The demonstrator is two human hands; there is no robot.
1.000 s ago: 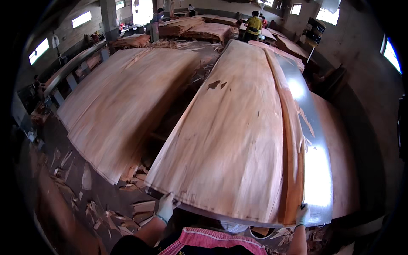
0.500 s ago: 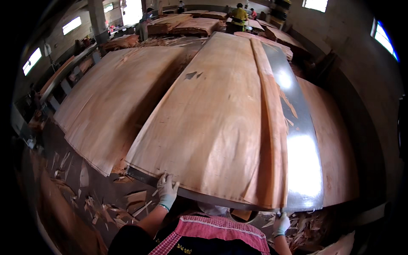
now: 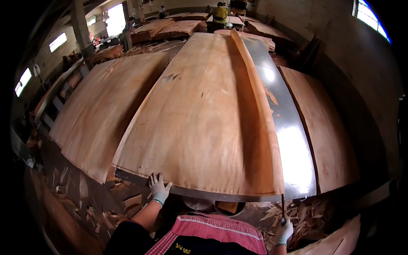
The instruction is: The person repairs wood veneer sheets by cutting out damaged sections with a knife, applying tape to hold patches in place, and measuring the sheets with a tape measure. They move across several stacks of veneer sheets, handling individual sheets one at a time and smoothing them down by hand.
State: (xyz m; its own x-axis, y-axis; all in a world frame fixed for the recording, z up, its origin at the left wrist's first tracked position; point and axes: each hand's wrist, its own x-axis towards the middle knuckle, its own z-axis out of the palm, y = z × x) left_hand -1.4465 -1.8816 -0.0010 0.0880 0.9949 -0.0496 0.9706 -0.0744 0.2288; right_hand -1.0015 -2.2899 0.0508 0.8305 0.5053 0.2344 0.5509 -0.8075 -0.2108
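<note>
A large light-brown wood veneer sheet [image 3: 187, 123] lies on a dark metal-topped table [image 3: 293, 148], its right side raised in a long curl. My left hand [image 3: 158, 189], in a whitish glove, rests at the near edge of the veneer with fingers spread. My right hand [image 3: 283, 231], gloved too, is closed below the table's near edge. A thin dark stick-like tool [image 3: 283, 206] rises from it to the veneer's near right corner; its exact kind cannot be made out. Small torn holes [image 3: 170, 77] show in the veneer toward the far left.
Stacks of veneer stand to the left [image 3: 106, 106] and right [image 3: 318, 127] of the table. Veneer scraps [image 3: 306, 214] litter the floor. A round container [image 3: 229, 207] sits under the near edge. Farther back, a person in a yellow top [image 3: 220, 15] stands among more stacks.
The veneer's right side has changed from a narrow folded strip to a wider raised curl. My right hand has dropped lower from the table edge, exposing the dark tool. The view has shifted slightly.
</note>
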